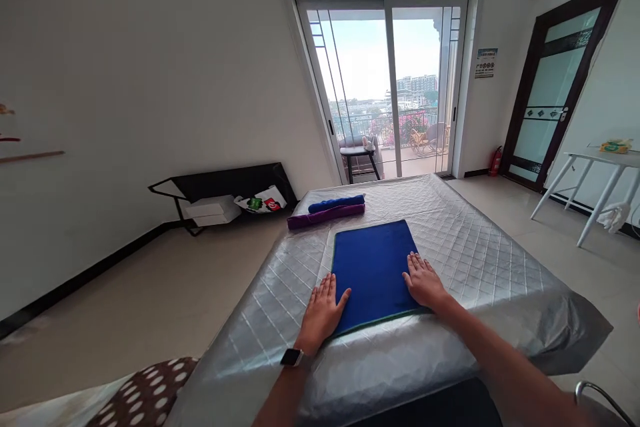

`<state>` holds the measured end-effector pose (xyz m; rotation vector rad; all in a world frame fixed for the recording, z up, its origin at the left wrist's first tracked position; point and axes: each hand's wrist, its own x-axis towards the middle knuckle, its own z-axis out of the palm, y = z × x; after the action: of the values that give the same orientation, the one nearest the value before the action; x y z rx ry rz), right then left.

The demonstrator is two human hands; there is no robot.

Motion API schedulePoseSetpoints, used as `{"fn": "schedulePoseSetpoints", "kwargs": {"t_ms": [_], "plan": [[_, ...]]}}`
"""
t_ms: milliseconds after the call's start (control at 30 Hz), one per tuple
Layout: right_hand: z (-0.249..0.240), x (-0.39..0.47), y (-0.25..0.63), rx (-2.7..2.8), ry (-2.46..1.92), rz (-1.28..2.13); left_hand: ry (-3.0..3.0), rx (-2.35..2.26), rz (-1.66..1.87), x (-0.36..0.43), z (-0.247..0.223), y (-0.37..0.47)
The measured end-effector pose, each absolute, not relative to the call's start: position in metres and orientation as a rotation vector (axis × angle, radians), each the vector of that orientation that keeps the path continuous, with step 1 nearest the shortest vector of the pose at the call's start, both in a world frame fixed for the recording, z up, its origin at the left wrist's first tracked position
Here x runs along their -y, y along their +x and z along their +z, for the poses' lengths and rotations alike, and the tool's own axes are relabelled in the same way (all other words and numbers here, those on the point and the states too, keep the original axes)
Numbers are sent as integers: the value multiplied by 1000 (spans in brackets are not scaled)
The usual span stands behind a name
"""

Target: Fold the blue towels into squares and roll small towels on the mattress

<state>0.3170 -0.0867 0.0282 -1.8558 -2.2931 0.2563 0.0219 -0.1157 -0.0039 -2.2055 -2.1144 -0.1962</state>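
A blue cloth (373,273) with a green edge lies flat on the silver quilted cover (465,247). My left hand (323,310), with a watch (292,357) at its wrist, rests on the cloth's left edge near the front corner, its fingers flat and the thumb apart. On the right edge lies my right hand (424,280), palm down with its fingers stretched out. Neither hand grips anything. Beyond the cloth, a rolled blue cloth (336,203) sits behind a rolled purple cloth (326,215).
A black rack (225,180) with a white box (214,210) stands against the left wall. A small white table (613,159) is at the right. Brown polka-dot fabric (150,390) lies at the lower left. A metal chair part (603,397) shows at the lower right.
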Motion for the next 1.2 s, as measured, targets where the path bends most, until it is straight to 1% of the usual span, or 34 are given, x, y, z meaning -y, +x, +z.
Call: {"fn": "schedulePoseSetpoints", "kwargs": {"t_ms": [133,233,367,467,567,700,867,967,1033,1100,1200], "plan": [[23,116,324,2314,-1849,301,-2161,2073,-171,116,0,18],[29,125,324,2327,-1827,288,-2122,1989,-217,117,6,38],[33,125,323,2334,-1821,248,-2352,1773,-328,119,15,118],[29,124,326,2364,-1767,176,-2586,1616,-331,119,19,183],[22,122,329,2386,-1719,154,-2676,1609,-274,118,22,210],[18,120,327,2337,-1747,205,-2610,1755,-229,121,21,180],[22,121,325,2300,-1763,262,-2388,2057,-88,132,12,89],[25,122,325,2307,-1764,300,-2260,2144,-80,142,1,33],[26,123,325,2297,-1768,329,-2211,2162,-81,150,-4,11],[26,122,328,2282,-1758,381,-2186,2136,-114,158,0,10],[30,114,338,2211,-1712,506,-2195,2030,-282,165,24,54]]}}
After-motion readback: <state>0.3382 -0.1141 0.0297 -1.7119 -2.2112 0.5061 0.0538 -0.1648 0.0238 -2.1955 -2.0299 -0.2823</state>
